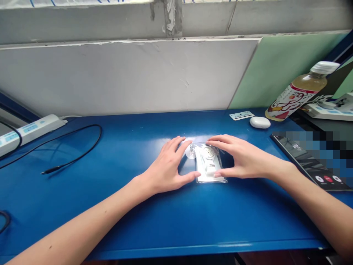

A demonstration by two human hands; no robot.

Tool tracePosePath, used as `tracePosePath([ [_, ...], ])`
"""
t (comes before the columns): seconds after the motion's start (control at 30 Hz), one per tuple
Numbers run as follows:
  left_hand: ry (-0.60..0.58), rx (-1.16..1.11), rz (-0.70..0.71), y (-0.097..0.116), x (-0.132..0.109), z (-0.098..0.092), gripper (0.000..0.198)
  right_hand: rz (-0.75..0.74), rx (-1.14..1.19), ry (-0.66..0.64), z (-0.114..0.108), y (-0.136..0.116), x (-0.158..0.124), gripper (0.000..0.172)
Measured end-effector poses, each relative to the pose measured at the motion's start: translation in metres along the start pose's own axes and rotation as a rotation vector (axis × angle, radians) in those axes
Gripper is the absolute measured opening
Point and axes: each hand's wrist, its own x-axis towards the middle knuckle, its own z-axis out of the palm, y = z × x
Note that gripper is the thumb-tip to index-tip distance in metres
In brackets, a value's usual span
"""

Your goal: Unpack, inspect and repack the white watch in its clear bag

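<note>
A clear plastic packet (210, 165) with a white card and a silvery-white item inside lies flat on the blue table (171, 224). My left hand (171, 165) is at its left side, thumb tip touching the packet's lower left part and fingers spread. On the other side, my right hand (239, 156) has its thumb on the lower right of the packet and its fingers at the upper right edge. Beside the packet's upper left, near my left fingertips, is a small round clear piece (191, 151). Neither hand is closed round anything.
Behind my right hand are a white earbud case (260, 122), a small card (241, 115) and a drink bottle (298, 94). A phone (309, 158) lies to the right. On the left are a power strip (35, 130) and a black cable (82, 158). A wall panel stands behind.
</note>
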Motion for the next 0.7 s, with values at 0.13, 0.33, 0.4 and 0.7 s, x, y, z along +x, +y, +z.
tracePosePath([
  [0.13, -0.113, 0.022, 0.0, -0.003, 0.001, -0.003, 0.097, 0.032, 0.068, -0.014, 0.014, -0.006, 0.002, 0.081],
  [0.33, -0.185, 0.049, -0.05, -0.003, 0.003, -0.008, 0.096, 0.058, 0.058, -0.097, 0.015, -0.002, 0.002, 0.098],
  [0.4, -0.191, 0.052, -0.063, -0.003, 0.003, -0.008, 0.096, 0.071, 0.047, -0.122, 0.012, 0.0, 0.001, 0.107],
  [0.7, -0.166, 0.099, -0.106, 0.0, 0.003, -0.007, 0.09, 0.141, 0.108, -0.135, 0.012, 0.001, 0.002, 0.11],
])
